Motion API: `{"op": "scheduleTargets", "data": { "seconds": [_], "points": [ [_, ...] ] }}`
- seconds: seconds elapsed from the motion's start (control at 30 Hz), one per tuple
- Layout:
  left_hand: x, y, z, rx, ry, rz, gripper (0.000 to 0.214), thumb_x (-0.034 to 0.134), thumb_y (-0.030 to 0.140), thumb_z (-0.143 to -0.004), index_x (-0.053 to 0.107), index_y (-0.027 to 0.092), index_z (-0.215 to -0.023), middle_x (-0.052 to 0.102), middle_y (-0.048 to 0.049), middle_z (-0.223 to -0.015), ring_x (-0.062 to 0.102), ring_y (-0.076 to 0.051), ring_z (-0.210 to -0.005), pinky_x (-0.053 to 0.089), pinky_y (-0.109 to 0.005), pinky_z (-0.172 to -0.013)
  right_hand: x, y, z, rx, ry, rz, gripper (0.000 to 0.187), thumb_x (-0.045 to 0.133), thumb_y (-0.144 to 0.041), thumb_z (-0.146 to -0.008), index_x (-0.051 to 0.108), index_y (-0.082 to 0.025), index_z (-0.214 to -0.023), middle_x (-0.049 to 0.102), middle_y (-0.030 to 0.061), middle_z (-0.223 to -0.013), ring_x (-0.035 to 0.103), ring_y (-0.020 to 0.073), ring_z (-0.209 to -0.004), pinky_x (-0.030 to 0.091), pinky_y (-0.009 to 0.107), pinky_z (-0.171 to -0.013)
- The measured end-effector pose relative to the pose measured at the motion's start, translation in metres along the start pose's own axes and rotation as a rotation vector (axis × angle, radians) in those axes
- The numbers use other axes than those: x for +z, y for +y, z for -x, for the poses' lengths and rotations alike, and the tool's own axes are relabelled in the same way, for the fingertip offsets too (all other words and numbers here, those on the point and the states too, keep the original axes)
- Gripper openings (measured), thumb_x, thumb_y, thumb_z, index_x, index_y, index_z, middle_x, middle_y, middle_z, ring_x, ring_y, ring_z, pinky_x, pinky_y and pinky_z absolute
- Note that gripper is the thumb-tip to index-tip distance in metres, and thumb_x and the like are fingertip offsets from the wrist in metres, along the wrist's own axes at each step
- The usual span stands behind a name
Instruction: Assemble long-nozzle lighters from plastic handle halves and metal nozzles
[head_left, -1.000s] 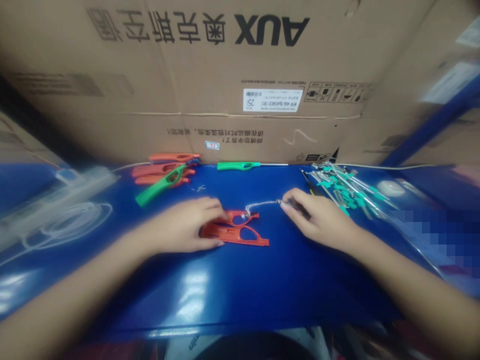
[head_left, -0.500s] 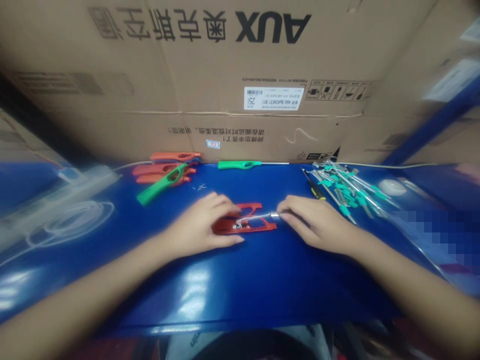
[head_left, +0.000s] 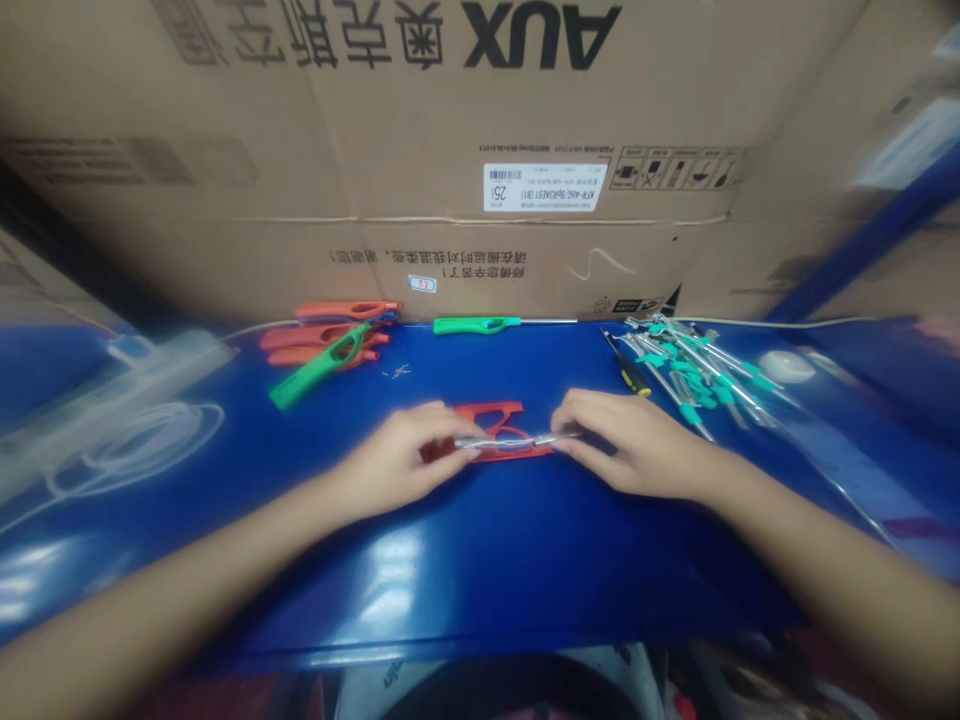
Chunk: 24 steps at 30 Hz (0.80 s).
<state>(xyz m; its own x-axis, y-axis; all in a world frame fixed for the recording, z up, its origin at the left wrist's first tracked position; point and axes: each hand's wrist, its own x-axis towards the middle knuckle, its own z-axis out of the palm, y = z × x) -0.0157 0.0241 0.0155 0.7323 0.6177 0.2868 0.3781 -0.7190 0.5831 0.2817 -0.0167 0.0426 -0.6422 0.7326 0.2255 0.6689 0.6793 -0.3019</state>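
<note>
My left hand (head_left: 409, 452) pinches the pale end of a thin wired metal part (head_left: 506, 442) between thumb and fingers. My right hand (head_left: 626, 440) grips its other end, a silvery tube, so the piece stretches level between both hands. Right beneath lie the red plastic shell halves (head_left: 491, 409) of a stick lighter with looped openings, partly covered by my left fingers. Motion blur hides the finer detail of the wired part.
Orange lighter handles (head_left: 322, 335) and a green handle (head_left: 319, 370) lie back left. A green stick lighter (head_left: 472, 326) rests by the cardboard (head_left: 420, 190). Back right are a yellow-black screwdriver (head_left: 634, 378) and piled metal rods with green pieces (head_left: 690, 375). A white cable (head_left: 142, 440) coils left.
My left hand has closed on the pale end of the wired part. That end is lifted off the red shell, and the part now runs level between my hands.
</note>
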Motion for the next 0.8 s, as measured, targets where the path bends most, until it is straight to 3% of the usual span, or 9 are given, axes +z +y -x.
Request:
{"op": "scheduleTargets", "data": {
  "seconds": [0.27,0.43,0.57,0.8],
  "points": [
    [0.0023,0.0047,-0.0008,-0.015,0.087,0.044,0.027,0.063,0.026,-0.094,0.071,0.022,-0.12,0.071,-0.0029,-0.087,0.059,-0.011,-0.067,0.049,-0.022,-0.064,0.0,-0.001,-0.0011,0.018,0.006,0.061,0.015,0.047,-0.033,-0.101,0.057,-0.021,-0.102,0.065,0.0036,-0.092,0.06,0.0164,-0.076,0.042,0.028,-0.065],
    [0.0021,0.0048,-0.002,0.006,0.116,0.051,0.024,0.063,0.024,-0.094,0.073,0.02,-0.116,0.071,-0.0046,-0.092,0.059,-0.01,-0.068,0.049,-0.022,-0.065,-0.0001,0.0009,-0.0014,0.002,-0.004,0.114,0.014,0.047,-0.032,-0.102,0.057,-0.021,-0.1,0.064,0.0034,-0.092,0.06,0.0168,-0.078,0.041,0.028,-0.065],
    [0.0003,0.0058,-0.0012,0.015,0.145,0.06,0.026,0.063,0.022,-0.094,0.072,0.02,-0.117,0.071,-0.005,-0.096,0.058,-0.01,-0.066,0.049,-0.022,-0.064,-0.0001,0.0032,-0.0008,-0.019,0.065,0.182,0.017,0.046,-0.032,-0.102,0.058,-0.02,-0.101,0.065,0.0055,-0.093,0.06,0.0189,-0.084,0.042,0.029,-0.067],
    [-0.0016,0.0076,0.0007,0.042,0.133,0.092,0.03,0.062,0.02,-0.094,0.071,0.022,-0.122,0.074,-0.0078,-0.105,0.067,-0.017,-0.087,0.054,-0.028,-0.076,0.0,0.0051,0.0001,0.011,0.135,0.297,0.018,0.047,-0.033,-0.102,0.061,-0.021,-0.101,0.067,0.0058,-0.095,0.061,0.0184,-0.085,0.041,0.028,-0.063]
  ]
}}
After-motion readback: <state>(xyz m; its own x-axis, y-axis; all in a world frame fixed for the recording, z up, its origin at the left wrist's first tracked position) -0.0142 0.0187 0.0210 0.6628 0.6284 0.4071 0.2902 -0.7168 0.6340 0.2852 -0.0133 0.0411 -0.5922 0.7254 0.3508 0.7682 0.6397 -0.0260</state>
